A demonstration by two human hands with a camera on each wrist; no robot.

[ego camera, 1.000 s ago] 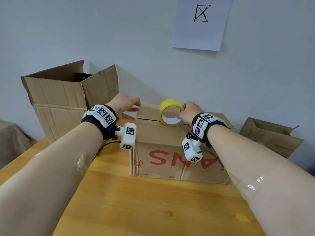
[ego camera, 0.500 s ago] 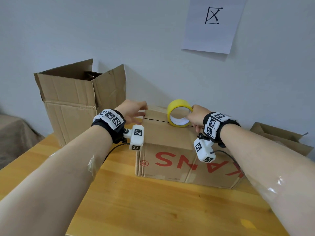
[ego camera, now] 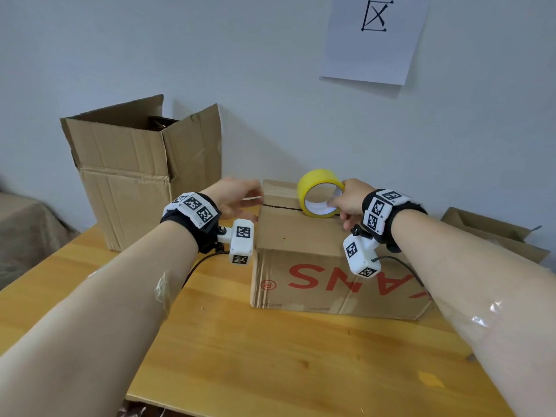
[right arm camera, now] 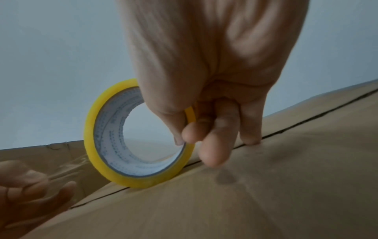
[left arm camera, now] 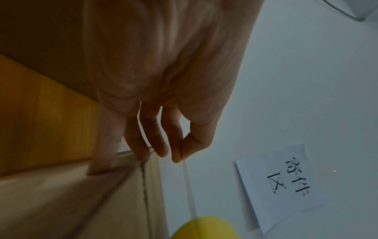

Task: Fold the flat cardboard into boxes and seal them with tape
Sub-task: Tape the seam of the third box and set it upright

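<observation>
Pinching the free end of clear tape between thumb and forefinger, the left hand (ego camera: 233,197) hovers at the left edge of the closed brown cardboard box with red lettering (ego camera: 304,236). The right hand (ego camera: 350,203) grips the upright yellow roll of tape (ego camera: 319,194), thumb through its core, standing on the centre seam (right arm camera: 306,122). Sealing well likely means keeping the strip taut, centred over the seam, and pressing it down. The box sits on the wooden table (ego camera: 270,356), touching both hands.

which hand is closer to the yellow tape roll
Right. The right hand grips the yellow tape roll standing on the box's top seam; the left hand pinches the pulled-out tape end at the box's left edge.
</observation>
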